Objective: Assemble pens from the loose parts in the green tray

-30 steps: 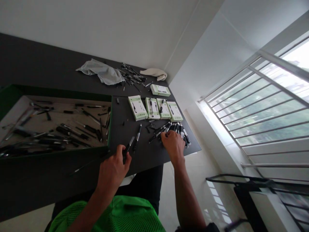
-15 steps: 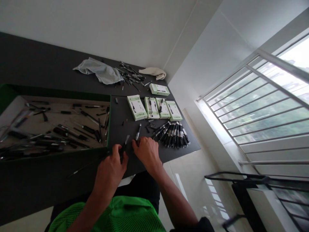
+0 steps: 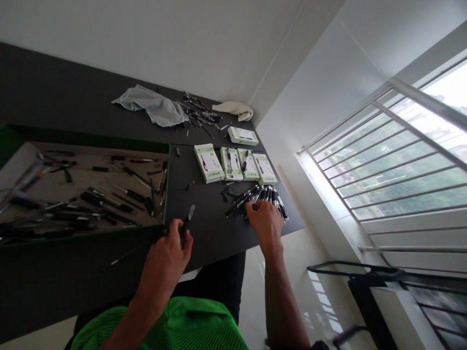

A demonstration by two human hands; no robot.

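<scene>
My left hand (image 3: 170, 245) is closed around a black pen piece (image 3: 187, 221) with a clear end pointing up and away, just right of the box's front corner. Over a fanned pile of black pens (image 3: 237, 204) at the right, my right hand (image 3: 265, 221) has its fingers pinched together on a pen, most of it hidden by the hand and blending with the pile. Small black pen parts (image 3: 224, 196) lie beside the pile. A thin pen refill (image 3: 122, 258) lies on the table left of my left hand.
A green-edged box (image 3: 167, 187) with loose pens and parts stands at the left. Pale green pen boxes (image 3: 208, 164) line up behind the pile. A grey cloth (image 3: 151, 104), more pens (image 3: 199, 109) and a beige cloth (image 3: 233, 109) lie at the back. The table edge is close at right.
My right hand has moved right, carrying a pen from beside my left hand to the fanned pile. My left hand stays almost in place with its pen piece.
</scene>
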